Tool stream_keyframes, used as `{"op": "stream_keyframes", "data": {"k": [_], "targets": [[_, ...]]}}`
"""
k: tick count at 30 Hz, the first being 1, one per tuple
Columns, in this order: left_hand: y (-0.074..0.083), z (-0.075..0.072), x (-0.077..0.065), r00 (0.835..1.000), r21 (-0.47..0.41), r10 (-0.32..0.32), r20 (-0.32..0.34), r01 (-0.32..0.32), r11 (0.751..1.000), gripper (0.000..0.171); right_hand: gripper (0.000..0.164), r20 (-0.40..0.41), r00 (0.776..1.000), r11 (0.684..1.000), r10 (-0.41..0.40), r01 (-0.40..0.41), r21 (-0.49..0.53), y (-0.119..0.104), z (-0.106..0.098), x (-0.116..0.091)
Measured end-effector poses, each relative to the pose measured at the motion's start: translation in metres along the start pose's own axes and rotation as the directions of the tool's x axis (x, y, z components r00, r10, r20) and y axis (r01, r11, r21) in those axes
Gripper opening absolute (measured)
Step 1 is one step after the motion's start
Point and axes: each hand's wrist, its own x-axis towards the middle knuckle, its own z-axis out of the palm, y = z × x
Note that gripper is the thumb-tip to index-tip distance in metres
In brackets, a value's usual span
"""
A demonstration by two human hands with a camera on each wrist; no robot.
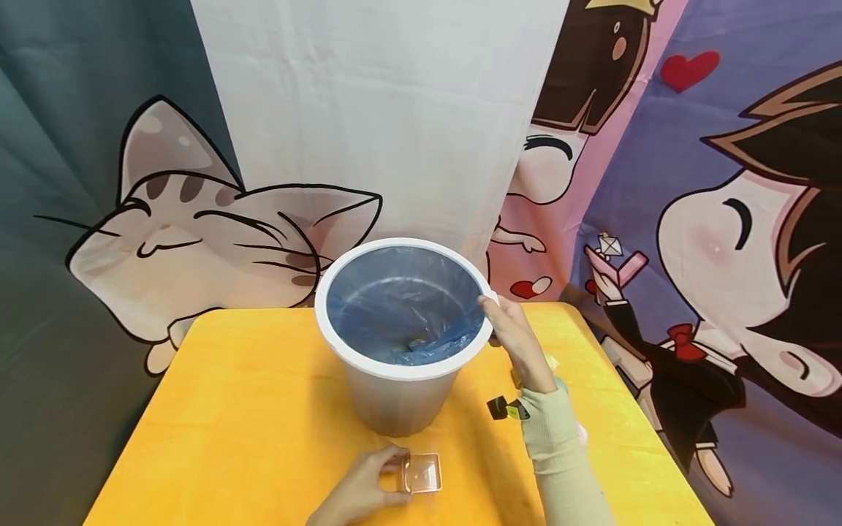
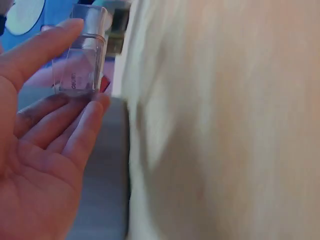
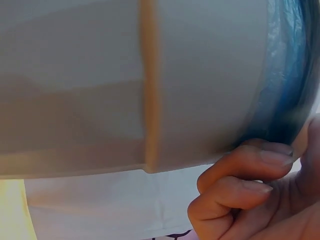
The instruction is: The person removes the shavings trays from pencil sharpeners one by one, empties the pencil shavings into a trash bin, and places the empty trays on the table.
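Note:
A grey-white trash bin point(image 1: 397, 398) with a white rim stands on the yellow-covered table, lined with a blue plastic bag point(image 1: 395, 292). My right hand point(image 1: 516, 340) grips the bin's rim at its right side, thumb over the top; the right wrist view shows its fingers point(image 3: 245, 170) curled under the rim, outside the bin. In front of the bin, my left hand point(image 1: 365, 486) holds a small clear plastic box point(image 1: 424, 473) between thumb and fingertips. In the left wrist view the box point(image 2: 80, 65) has a seam near one end and faint printing on its side.
A small dark bit point(image 1: 416, 343) lies at the bottom of the bin's bag. Beyond my right forearm, partly hidden, are a small brownish thing point(image 1: 516, 377) and a pink thing point(image 1: 582, 434). A cartoon-printed curtain point(image 1: 395, 109) hangs behind the yellow table point(image 1: 250, 409).

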Motion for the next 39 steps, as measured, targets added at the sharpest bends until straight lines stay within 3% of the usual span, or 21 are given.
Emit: {"op": "stream_keyframes", "data": {"k": [7, 15, 23, 27, 33, 39], "targets": [[-0.002, 0.029, 0.023, 0.999, -0.054, -0.033, 0.038, 0.035, 0.998, 0.054, 0.041, 0.036, 0.999, 1.0, -0.008, 0.009, -0.022, 0.0, -0.001, 0.002], [0.012, 0.063, 0.068, 1.0, -0.073, -0.006, -0.008, 0.005, 0.997, 0.058, 0.044, 0.045, 0.999, 1.0, -0.003, 0.004, -0.015, -0.001, -0.003, 0.004], [0.018, 0.093, 0.101, 0.999, -0.043, 0.031, -0.027, -0.033, 0.999, 0.059, 0.039, 0.041, 0.999, 0.999, -0.018, 0.017, 0.027, -0.001, 0.0, 0.003], [0.019, 0.103, 0.111, 0.996, 0.008, 0.062, -0.056, -0.062, 0.998, 0.056, 0.039, 0.045, 0.999, 0.999, -0.022, 0.021, 0.027, -0.001, 0.0, 0.002], [0.022, 0.114, 0.119, 0.996, 0.024, 0.083, -0.041, -0.082, 0.996, 0.054, 0.04, 0.053, 0.998, 1.0, -0.022, 0.021, 0.024, 0.0, 0.0, 0.002], [0.018, 0.123, 0.12, 0.989, 0.17, 0.133, -0.073, -0.119, 0.978, 0.054, 0.041, 0.052, 0.999, 1.0, 0.012, -0.013, 0.015, -0.002, -0.001, 0.002]]}}
